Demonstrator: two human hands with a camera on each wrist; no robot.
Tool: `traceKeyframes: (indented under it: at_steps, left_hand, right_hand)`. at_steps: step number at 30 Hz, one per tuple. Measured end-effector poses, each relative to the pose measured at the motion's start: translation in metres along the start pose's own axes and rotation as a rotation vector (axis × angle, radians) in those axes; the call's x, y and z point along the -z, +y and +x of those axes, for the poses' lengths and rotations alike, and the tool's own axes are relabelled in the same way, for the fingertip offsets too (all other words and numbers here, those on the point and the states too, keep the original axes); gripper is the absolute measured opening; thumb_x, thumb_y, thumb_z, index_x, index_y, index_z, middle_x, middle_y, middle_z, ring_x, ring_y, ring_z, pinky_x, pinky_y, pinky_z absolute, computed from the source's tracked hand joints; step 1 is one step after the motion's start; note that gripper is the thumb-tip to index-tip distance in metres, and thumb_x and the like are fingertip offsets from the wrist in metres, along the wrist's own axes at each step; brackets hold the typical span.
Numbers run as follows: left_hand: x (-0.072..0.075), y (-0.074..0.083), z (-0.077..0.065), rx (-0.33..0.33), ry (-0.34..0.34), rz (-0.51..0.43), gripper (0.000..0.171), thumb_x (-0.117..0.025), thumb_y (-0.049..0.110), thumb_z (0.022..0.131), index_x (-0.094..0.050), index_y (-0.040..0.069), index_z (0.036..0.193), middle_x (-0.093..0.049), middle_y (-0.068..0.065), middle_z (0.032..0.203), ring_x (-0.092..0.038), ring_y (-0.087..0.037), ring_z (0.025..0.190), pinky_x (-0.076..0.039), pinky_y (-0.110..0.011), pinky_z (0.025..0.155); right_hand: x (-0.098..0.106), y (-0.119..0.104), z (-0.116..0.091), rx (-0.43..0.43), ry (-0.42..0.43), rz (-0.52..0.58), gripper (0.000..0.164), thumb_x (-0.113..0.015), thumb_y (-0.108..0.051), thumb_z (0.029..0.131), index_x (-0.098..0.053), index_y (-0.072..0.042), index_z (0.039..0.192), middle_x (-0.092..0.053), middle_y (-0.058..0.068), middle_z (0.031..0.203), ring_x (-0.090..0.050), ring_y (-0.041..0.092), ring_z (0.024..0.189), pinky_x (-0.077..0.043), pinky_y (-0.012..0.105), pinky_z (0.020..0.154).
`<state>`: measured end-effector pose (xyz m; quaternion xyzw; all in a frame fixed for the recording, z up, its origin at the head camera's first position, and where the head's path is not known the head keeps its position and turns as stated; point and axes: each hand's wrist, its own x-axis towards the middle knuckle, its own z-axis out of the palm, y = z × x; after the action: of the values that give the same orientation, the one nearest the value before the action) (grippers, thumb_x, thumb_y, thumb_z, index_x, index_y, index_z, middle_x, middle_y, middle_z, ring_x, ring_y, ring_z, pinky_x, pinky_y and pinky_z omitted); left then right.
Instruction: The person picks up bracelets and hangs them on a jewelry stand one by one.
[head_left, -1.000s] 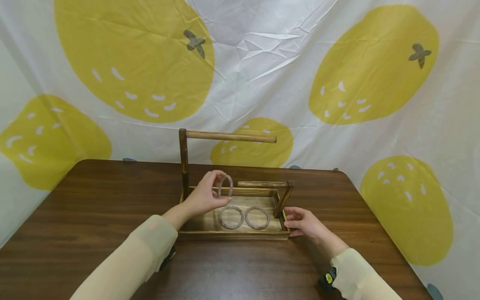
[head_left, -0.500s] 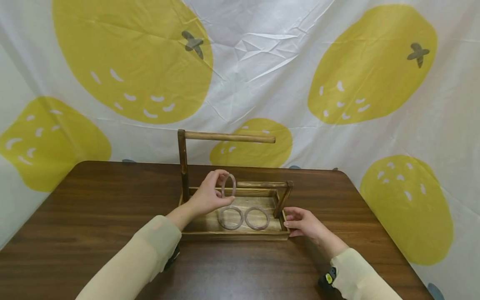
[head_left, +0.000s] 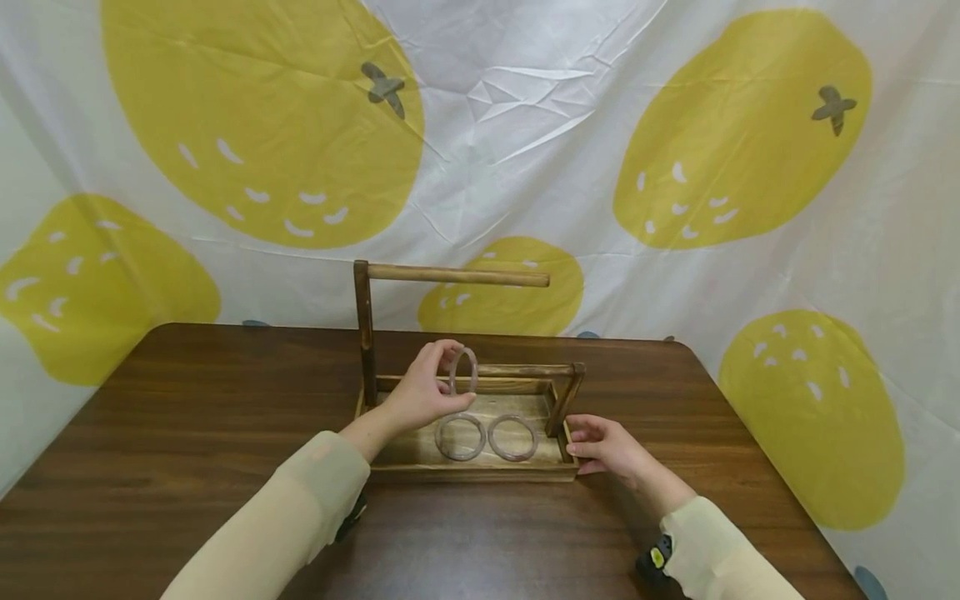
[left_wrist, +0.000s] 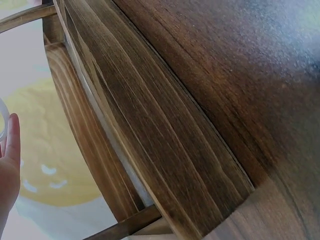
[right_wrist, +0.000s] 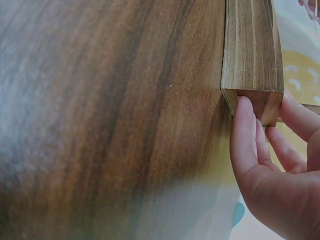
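Note:
In the head view my left hand (head_left: 422,393) pinches a pale translucent bangle (head_left: 475,372) between thumb and fingers, above a wooden tray stand (head_left: 472,474). The bangle is upright, near the free end of the stand's low bar (head_left: 525,370); whether they touch I cannot tell. Two similar bangles lie flat in the tray, a left one (head_left: 438,437) and a right one (head_left: 536,437). My right hand (right_wrist: 280,182) rests extended fingertips against the tray's right end (right_wrist: 257,102). The left wrist view catches only part of the left hand (left_wrist: 7,185) and bangle (left_wrist: 3,120).
A taller bar (head_left: 457,274) reaches rightward from the left post (head_left: 365,333), above the low bar. The low bar comes off a shorter right post (head_left: 566,400). The stand sits on a dark brown table (head_left: 225,417), before a fruit-patterned cloth (head_left: 510,167).
My left hand has carried the bangle a little to the right, toward the low bar's free end. The right hand stays against the tray's end, and the two lying bangles have not moved.

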<state>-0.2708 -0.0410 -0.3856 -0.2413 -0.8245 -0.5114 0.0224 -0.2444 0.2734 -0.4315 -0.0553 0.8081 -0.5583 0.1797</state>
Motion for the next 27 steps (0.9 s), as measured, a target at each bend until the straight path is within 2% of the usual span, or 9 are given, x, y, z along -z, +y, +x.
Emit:
traceKeyframes:
  at_steps: [6,14,27]
  left_hand:
    - [-0.002,0.0,0.001,0.0,-0.006,-0.011,0.061,-0.071,0.014,0.079,-0.04,0.005,0.131,-0.043,-0.014,0.12,-0.045,-0.025,0.108,-0.053,-0.039,0.081]
    - [-0.005,0.001,0.002,-0.011,0.008,-0.018,0.06,-0.071,0.013,0.08,-0.041,0.003,0.13,-0.044,-0.015,0.119,-0.046,-0.026,0.107,-0.053,-0.028,0.075]
    - [-0.014,0.003,0.006,-0.012,0.024,-0.059,0.064,-0.073,0.012,0.078,-0.04,0.002,0.131,-0.044,-0.019,0.121,-0.045,-0.028,0.109,-0.054,-0.027,0.075]
  right_hand:
    - [0.0,0.0,0.0,0.003,0.002,0.003,0.059,-0.06,-0.005,0.089,-0.031,0.012,0.138,-0.05,0.026,0.117,-0.057,0.01,0.083,-0.056,0.033,0.068]
    - [0.0,0.0,0.0,0.007,0.0,0.007,0.06,-0.061,-0.006,0.089,-0.031,0.013,0.138,-0.051,0.024,0.115,-0.057,0.01,0.082,-0.056,0.032,0.067]
    - [-0.001,0.0,0.0,0.003,0.011,0.003,0.059,-0.06,-0.005,0.089,-0.032,0.012,0.138,-0.05,0.026,0.117,-0.057,0.01,0.083,-0.056,0.033,0.068]
